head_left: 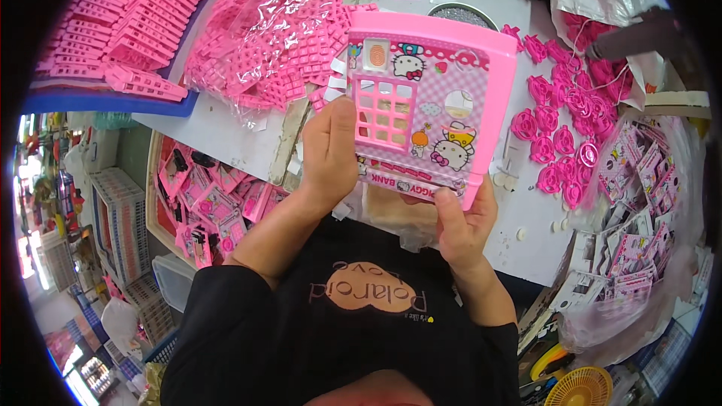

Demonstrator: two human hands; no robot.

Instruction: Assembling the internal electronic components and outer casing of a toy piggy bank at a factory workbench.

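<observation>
Both my hands hold up a pink plastic front panel of a toy money box (pixel 440 131), tilted above the table. It carries a checked sticker with cartoon cats, a keypad-shaped grid of square openings and a round hole. My left hand (pixel 331 150) grips the panel's left edge by the grid, its fingertips partly hidden behind. My right hand (pixel 466 222) pinches the lower right corner, thumb on the front and fingers behind. Pink keypad pieces (pixel 301 53) lie in and around a clear plastic bag to the left of the panel.
A blue crate (pixel 162 107) of stacked pink parts stands far left. Below it, a box of printed pink panels (pixel 218 203). Pink dial-like pieces (pixel 564 128) lie at right, beside a bag of printed cards (pixel 639 233). A round tin (pixel 462 13) of small metal parts sits behind the panel.
</observation>
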